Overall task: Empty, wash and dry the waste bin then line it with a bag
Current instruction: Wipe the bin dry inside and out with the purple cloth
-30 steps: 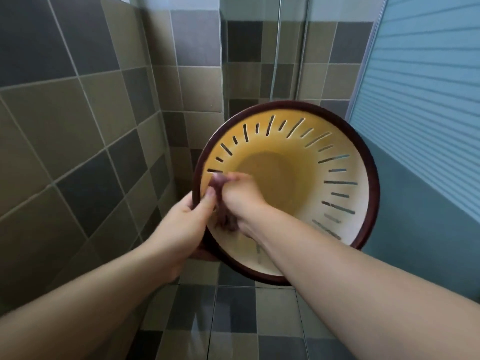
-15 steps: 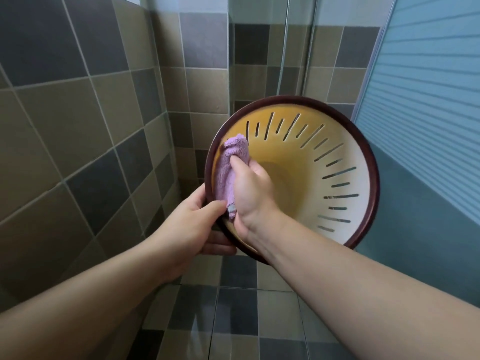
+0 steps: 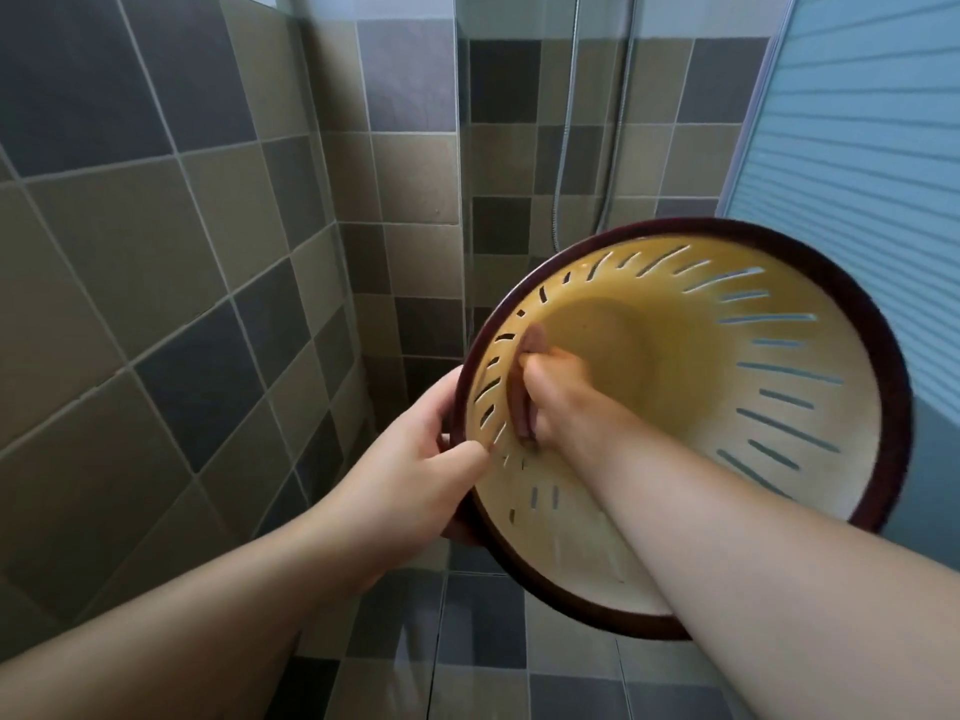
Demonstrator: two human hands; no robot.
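The waste bin [image 3: 810, 407] is a yellow slotted plastic basket with a dark red rim, held up on its side with its mouth facing me. My left hand [image 3: 415, 470] grips the rim at the left, thumb inside over the slots. My right hand [image 3: 556, 402] is deep inside the bin against the left inner wall, fingers curled round a purple cloth [image 3: 527, 376] of which only a blurred strip shows beside the knuckles.
Grey and beige tiled walls [image 3: 156, 252] close in on the left and ahead. A shower hose [image 3: 566, 122] hangs at the back. A blue ribbed panel [image 3: 857, 122] stands on the right. The tiled floor [image 3: 483, 641] lies below the bin.
The bin has shifted right and lower in view. My right hand has slid with the cloth from near the rim down deeper along the left inner wall, so the cloth is mostly hidden now.
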